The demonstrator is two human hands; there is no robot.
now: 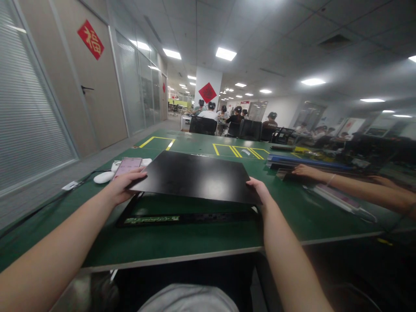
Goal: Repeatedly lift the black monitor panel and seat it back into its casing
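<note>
1. Black panel (198,175): flat, glossy and rectangular. It is held above the green table (195,240) at the centre of the view. The near edge is raised, and the far edge sits lower, toward 12 o'clock. I cannot tell whether the far edge touches the table.

2. Left hand (125,186): at 9 o'clock of the panel, clasped on the left edge. The thumb lies on top and the fingers are curled under it.

3. Right hand (260,194): at 4 o'clock of the panel, pinching the near right corner. The fingers beneath the panel are hidden.

4. Black frame (182,219): lies flat on the table directly under the raised near edge, apart from the panel. A green strip shows on its front bar.

5. Progress, as judged from position: the panel is gripped on both sides and lifted, with a clear gap over the frame. The two pieces are not joined or lying flush, and the panel has not been set down anywhere.

6. Phone (127,166): pink screen, at 10 o'clock, just beside the left hand.

7. White mouse (103,177): at 9 o'clock of the phone, with a cable (48,203) trailing toward 8 o'clock.

8. Co-worker's arm (328,178): reaches in from 3 o'clock, with its hand resting near a blue stack (308,162).

9. Yellow tape marks (234,151): on the table at 12 o'clock, beyond the panel.
</note>
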